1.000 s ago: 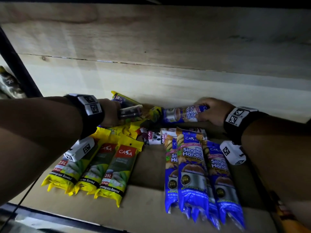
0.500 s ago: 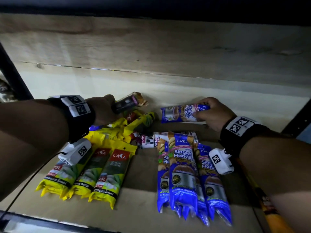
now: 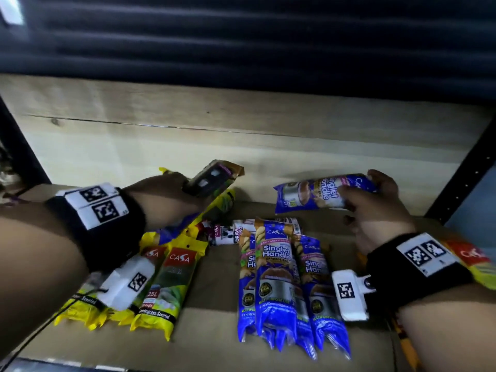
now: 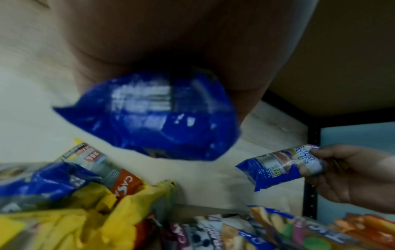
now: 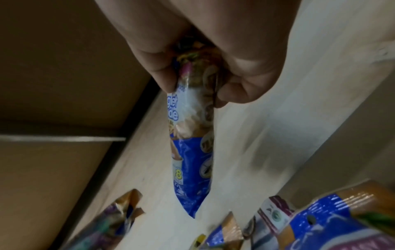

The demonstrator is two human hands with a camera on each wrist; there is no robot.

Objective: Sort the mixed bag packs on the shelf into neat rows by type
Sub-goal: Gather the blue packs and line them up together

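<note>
blue pack (image 3: 319,194) sideways in right hand (image 3: 375,210), bottom end leftward

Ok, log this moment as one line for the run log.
left hand: holds blue plastic pack | right hand: holds blue Singlet Handle pack | yellow row, blue row laid out

lemongrass packs (image 3: 161,285) lie left of singlet-handle packs (image 3: 279,285) on shelf (image 3: 209,342).

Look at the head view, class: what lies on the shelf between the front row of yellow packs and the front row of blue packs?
In the head view, only bare shelf board lies between the yellow packs and the blue packs; farther back, a small white drawstring pack lies across the gap.
</note>
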